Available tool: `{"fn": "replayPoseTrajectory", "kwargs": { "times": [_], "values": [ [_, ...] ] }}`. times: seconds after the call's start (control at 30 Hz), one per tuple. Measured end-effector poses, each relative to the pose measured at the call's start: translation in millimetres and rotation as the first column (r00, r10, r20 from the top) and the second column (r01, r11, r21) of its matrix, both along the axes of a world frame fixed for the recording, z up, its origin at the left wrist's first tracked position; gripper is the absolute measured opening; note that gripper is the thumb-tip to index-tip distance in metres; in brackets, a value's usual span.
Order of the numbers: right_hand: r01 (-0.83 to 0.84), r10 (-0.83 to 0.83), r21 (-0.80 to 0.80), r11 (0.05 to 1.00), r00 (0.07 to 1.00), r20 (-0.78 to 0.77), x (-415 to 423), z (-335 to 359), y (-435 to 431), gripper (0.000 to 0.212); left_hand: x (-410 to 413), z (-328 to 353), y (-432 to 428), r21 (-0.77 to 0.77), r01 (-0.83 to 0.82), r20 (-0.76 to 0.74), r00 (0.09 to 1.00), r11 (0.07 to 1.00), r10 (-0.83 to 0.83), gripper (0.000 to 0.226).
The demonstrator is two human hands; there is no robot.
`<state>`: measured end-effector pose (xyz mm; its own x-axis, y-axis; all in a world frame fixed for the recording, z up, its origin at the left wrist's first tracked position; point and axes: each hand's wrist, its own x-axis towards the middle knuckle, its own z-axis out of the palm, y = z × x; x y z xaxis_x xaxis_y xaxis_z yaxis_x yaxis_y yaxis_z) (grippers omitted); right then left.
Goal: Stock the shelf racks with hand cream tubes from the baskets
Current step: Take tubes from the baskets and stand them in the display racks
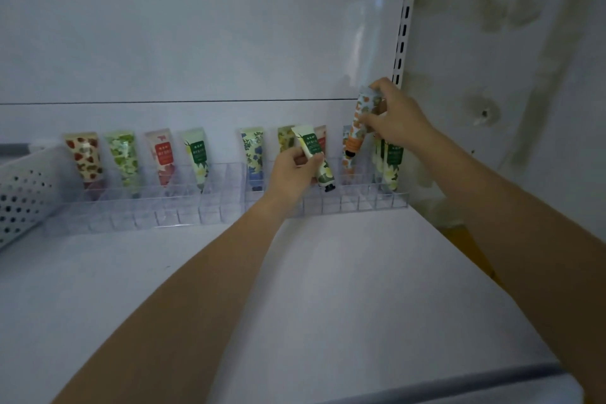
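Observation:
Two clear plastic racks point(210, 207) stand side by side along the back of a white shelf, with several hand cream tubes standing cap-down in their rear slots. My left hand point(292, 174) grips a white-and-green tube point(311, 146), cap pointing down, over the right rack point(360, 203). My right hand point(398, 118) pinches an orange-patterned tube point(355, 131) near its flat top end, holding it cap-down just above the right rack's rear row. Behind my right hand stand two green-labelled tubes point(392, 164) at the rack's right end.
A white perforated basket point(23, 193) lies at the shelf's left edge, against the left rack. A slotted metal upright point(405, 20) runs up the back panel right of my hands. The stained wall lies beyond it. The white shelf surface point(295, 289) stretches in front of the racks.

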<state>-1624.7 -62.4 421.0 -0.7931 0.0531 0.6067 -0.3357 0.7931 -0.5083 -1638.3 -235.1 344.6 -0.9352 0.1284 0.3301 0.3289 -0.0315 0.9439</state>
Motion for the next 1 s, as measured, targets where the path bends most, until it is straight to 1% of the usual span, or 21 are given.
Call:
{"fn": "replayPoseTrajectory", "kwargs": {
  "times": [0.07, 0.17, 0.23, 0.37, 0.47, 0.57, 0.63, 0.73, 0.83, 0.9, 0.93, 0.97, 1.0],
  "values": [
    [0.032, -0.035, 0.121, 0.992, 0.999, 0.025, -6.3, 4.0, 3.7, 0.024, 0.8, -1.3, -1.1, 0.003, 0.023, 0.002, 1.0, 1.0, -0.023, 0.006],
    [0.074, -0.093, 0.245, 0.967, 0.993, 0.066, -15.6, 9.2, 8.9, 0.029, 1.6, -1.1, -2.5, 0.025, 0.043, 0.011, 0.999, 0.999, -0.044, 0.007],
    [0.1, -0.131, 0.27, 0.958, 0.987, 0.097, -20.2, 9.9, 11.3, 0.032, 2.7, -0.4, -3.2, 0.045, 0.05, 0.026, 0.998, 0.998, -0.052, 0.008],
    [0.115, -0.169, 0.28, 0.953, 0.97, 0.174, -24.0, 6.4, 14.0, 0.029, 3.5, 0.4, -3.6, 0.039, 0.052, 0.042, 0.998, 0.998, -0.054, 0.008],
    [0.13, -0.211, 0.335, 0.933, 0.952, 0.22, -26.7, 2.8, 15.1, 0.031, 3.9, 0.4, -3.5, 0.036, 0.054, 0.044, 0.997, 0.998, -0.056, 0.011],
    [0.198, -0.299, 0.465, 0.863, 0.942, 0.153, -29.9, -0.1, 12.3, 0.035, 5.3, 1.1, -2.7, 0.042, 0.056, 0.058, 0.997, 0.998, -0.058, 0.022],
    [0.238, -0.333, 0.513, 0.825, 0.938, 0.1, -30.0, -1.1, 8.9, 0.036, 7.1, 2.0, -2.6, 0.041, 0.051, 0.062, 0.997, 0.998, -0.054, 0.024],
    [0.25, -0.369, 0.569, 0.783, 0.924, 0.103, -29.5, -3.5, 8.0, 0.033, 7.6, 2.7, -2.4, 0.033, 0.037, 0.066, 0.997, 0.999, -0.039, 0.024],
    [0.254, -0.382, 0.587, 0.769, 0.919, 0.102, -26.7, -6.2, 8.0, 0.032, 7.2, 2.7, -3.1, 0.038, 0.045, 0.069, 0.996, 0.998, -0.047, 0.025],
    [0.288, -0.354, 0.572, 0.768, 0.935, 0.005, -22.9, -5.7, 6.9, 0.032, 6.5, 2.5, -3.3, 0.045, 0.054, 0.064, 0.996, 0.998, -0.057, 0.025],
    [0.305, -0.317, 0.52, 0.798, 0.946, -0.068, -20.2, -4.5, 5.2, 0.033, 6.0, 2.4, -3.3, 0.045, 0.055, 0.059, 0.997, 0.997, -0.057, 0.025],
    [0.301, -0.271, 0.432, 0.85, 0.954, -0.132, -16.6, -3.1, 2.0, 0.033, 5.6, 2.6, -3.3, 0.045, 0.055, 0.053, 0.997, 0.997, -0.058, 0.025],
    [0.258, -0.215, 0.321, 0.911, 0.963, -0.162, -12.0, -2.2, -3.4, 0.031, 5.4, 2.8, -3.3, 0.046, 0.055, 0.047, 0.997, 0.997, -0.057, 0.025]
  ]
}}
